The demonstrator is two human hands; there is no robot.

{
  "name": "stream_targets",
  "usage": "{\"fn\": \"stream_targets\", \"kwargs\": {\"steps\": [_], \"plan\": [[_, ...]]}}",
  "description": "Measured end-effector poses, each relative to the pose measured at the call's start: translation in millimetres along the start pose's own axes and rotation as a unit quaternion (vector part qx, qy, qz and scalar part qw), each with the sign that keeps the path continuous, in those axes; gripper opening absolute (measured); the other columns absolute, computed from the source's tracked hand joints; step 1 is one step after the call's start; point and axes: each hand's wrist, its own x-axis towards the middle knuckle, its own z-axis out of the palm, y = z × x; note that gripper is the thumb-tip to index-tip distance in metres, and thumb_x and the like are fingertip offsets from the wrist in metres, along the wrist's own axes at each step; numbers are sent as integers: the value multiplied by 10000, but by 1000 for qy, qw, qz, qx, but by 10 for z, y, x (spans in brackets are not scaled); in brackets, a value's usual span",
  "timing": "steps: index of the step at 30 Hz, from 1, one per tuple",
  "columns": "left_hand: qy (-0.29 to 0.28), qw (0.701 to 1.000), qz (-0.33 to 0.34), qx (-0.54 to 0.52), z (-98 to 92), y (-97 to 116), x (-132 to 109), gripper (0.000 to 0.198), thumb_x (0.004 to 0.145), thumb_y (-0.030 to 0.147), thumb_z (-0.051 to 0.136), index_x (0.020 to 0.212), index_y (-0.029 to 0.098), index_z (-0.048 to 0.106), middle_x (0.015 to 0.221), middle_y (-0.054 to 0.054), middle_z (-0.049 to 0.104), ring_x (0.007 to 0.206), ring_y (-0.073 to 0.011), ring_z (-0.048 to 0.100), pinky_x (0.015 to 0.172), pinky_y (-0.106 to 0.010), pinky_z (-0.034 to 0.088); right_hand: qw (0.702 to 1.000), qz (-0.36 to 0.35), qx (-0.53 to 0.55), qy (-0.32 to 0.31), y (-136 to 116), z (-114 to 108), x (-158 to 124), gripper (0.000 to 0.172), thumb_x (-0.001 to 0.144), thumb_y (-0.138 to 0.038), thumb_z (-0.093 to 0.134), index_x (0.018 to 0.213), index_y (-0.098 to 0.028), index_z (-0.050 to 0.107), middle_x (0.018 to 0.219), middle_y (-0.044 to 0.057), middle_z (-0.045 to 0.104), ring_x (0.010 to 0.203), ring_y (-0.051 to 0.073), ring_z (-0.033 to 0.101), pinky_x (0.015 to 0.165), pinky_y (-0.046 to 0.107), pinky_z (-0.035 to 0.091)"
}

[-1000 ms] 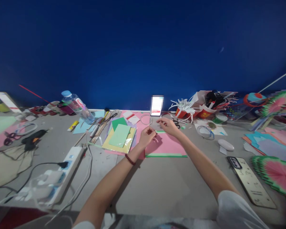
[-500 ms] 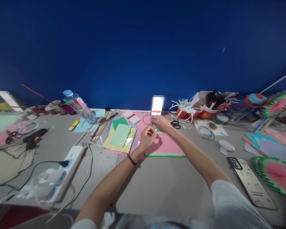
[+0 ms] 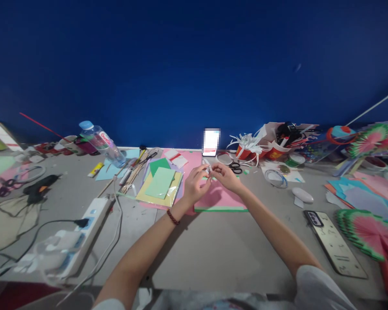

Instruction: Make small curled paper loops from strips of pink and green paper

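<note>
My left hand (image 3: pixel 196 184) and my right hand (image 3: pixel 225 175) meet over the pink paper (image 3: pixel 223 198), which has green strips along its edges. Their fingertips pinch a thin white looped strip (image 3: pixel 208 163); the fingers partly cover it, and I cannot tell if it is a tape roll. Left of my hands lie a light green sheet (image 3: pixel 160 183), a darker green sheet (image 3: pixel 158 166) and a yellow pack in clear film (image 3: pixel 174 189). Black-handled scissors (image 3: pixel 235 168) rest just beyond my right hand.
A lit phone (image 3: pixel 210 142) stands against the blue wall. Leftward are a tilted plastic bottle (image 3: pixel 105 144), a power strip (image 3: pixel 87 237) with cords and a glue gun (image 3: pixel 39 189). Rightward are red cups (image 3: pixel 276 151), a white mouse (image 3: pixel 302 195), another phone (image 3: pixel 336 243) and folded paper fans (image 3: pixel 371 234).
My hands have come together, and the white looped strip now shows raised between their fingers. My right hand has drawn back slightly toward me. The whole view has shifted a little.
</note>
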Motion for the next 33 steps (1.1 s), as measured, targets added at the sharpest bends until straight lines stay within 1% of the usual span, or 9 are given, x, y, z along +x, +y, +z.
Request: {"fn": "stream_targets", "kwargs": {"steps": [4,10,13,16,18,22,26,30,33], "plan": [[-4,1000,8,-5,-41,40,12,39,831,187,572,814,211,597,1097,-111,677,1101,-231,609,943,-412,470,1000,10,27,-6,-5,6,-37,169,799,-295,575,937,-197,565,829,22,649,783,171,648,749,313,502],[-11,1000,-10,-25,-81,127,56,58,795,173,584,782,229,585,984,-77,700,976,-219,636,891,-400,486,1000,16,-10,12,-6,-26,-56,195,815,-287,544,988,-201,562,786,14,689,796,188,677,785,332,495],[-23,996,-37,-80,-87,193,74,70,788,162,582,783,231,590,975,-67,698,990,-221,637,907,-392,483,1000,12,-25,9,-8,-45,-66,275,819,-268,541,1088,-211,557,830,16,711,839,200,683,808,344,496],[-29,989,-88,-119,-95,257,87,65,797,164,580,795,224,604,948,-63,697,950,-212,645,872,-364,490,1000,14,-28,0,-7,-53,-74,357,835,-282,549,1188,-238,527,889,25,726,854,206,689,801,345,506],[-27,983,-126,-134,-106,282,98,42,810,192,584,793,218,612,901,-55,689,873,-191,646,820,-332,497,1000,14,-20,12,-1,-49,-78,310,840,-310,562,1139,-234,535,863,28,730,806,204,694,765,339,518],[-12,965,-191,-181,-144,254,133,76,803,255,623,752,204,600,851,-40,668,807,-159,637,768,-285,500,999,25,18,32,7,-22,-85,178,821,-361,601,914,-217,556,749,21,710,690,186,687,679,320,533],[16,941,-242,-238,-212,183,194,181,768,309,682,714,192,555,769,-25,649,773,-153,646,708,-264,511,997,45,52,33,4,-2,-81,230,792,-419,642,812,-206,559,716,24,683,615,160,647,603,299,529],[37,915,-281,-289,-296,132,272,240,749,357,713,732,189,542,791,-35,660,832,-176,665,683,-266,520,994,67,71,43,-18,-10,-65,283,752,-446,690,760,-194,562,692,20,667,581,136,611,566,272,509],[58,910,-292,-290,-326,99,316,250,697,330,754,696,182,552,744,-1,604,691,-118,610,615,-232,486,983,105,145,50,-71,-19,-58,361,694,-494,734,758,-197,538,677,5,662,542,124,595,531,262,503]]}}
